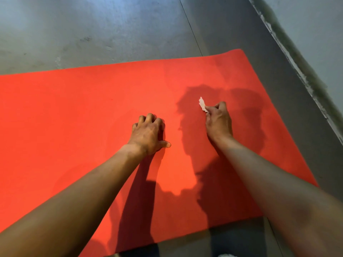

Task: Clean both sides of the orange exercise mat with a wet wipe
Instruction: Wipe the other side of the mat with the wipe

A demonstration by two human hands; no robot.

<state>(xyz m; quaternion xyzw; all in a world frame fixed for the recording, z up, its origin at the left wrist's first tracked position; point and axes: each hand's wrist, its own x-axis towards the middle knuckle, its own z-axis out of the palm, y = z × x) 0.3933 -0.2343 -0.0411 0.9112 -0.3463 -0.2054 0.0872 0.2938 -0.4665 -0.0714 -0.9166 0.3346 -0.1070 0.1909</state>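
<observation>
The orange exercise mat (74, 112) lies flat on the floor and fills most of the view; its right end runs from the upper right to the lower right. My left hand (149, 134) rests on the mat near its middle, fingers bent under and thumb stretched out to the right, holding nothing. To its right, my right hand (219, 120) pinches a small crumpled white wet wipe (202, 104) that sticks out from its fingers just over the mat. Shadows of my head and arms fall across the mat around both hands.
Grey concrete floor (111, 30) surrounds the mat, with a thin seam (191, 26) running toward the mat's far edge. A light wall and its rough base (297, 67) slant along the right side. A strip of floor shows at the bottom, near me.
</observation>
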